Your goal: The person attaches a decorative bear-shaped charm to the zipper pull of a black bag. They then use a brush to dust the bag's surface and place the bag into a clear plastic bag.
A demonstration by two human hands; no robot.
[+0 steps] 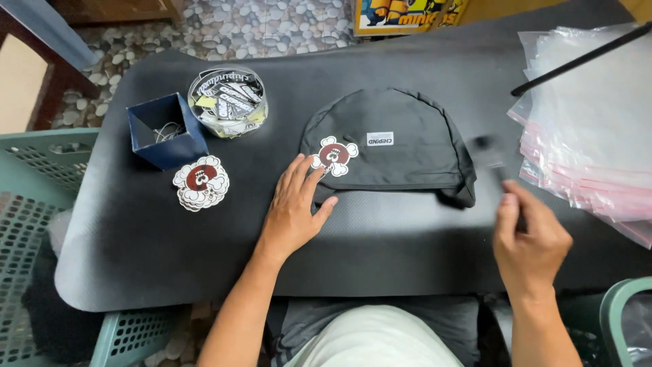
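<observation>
Grip status: left hand (293,207) flat and open, right hand (531,239) closed on a small dark tool (490,158), blurred.

Left fingertips press a cartoon-shaped tag (334,155) onto the left edge of the black cap (388,145), which lies folded flat mid-surface on the dark mat (204,258). Tool tip sits just beside the cap's right end; its kind cannot be told. Judgement: tag positioned, fastening not yet visibly done. A stack of matching tags (201,182) lies near the blue box (165,130) and the round clear tub of labels (227,100). Clear zip bags (591,129) are piled at right, apart from the cap; bagging appears outstanding.
</observation>
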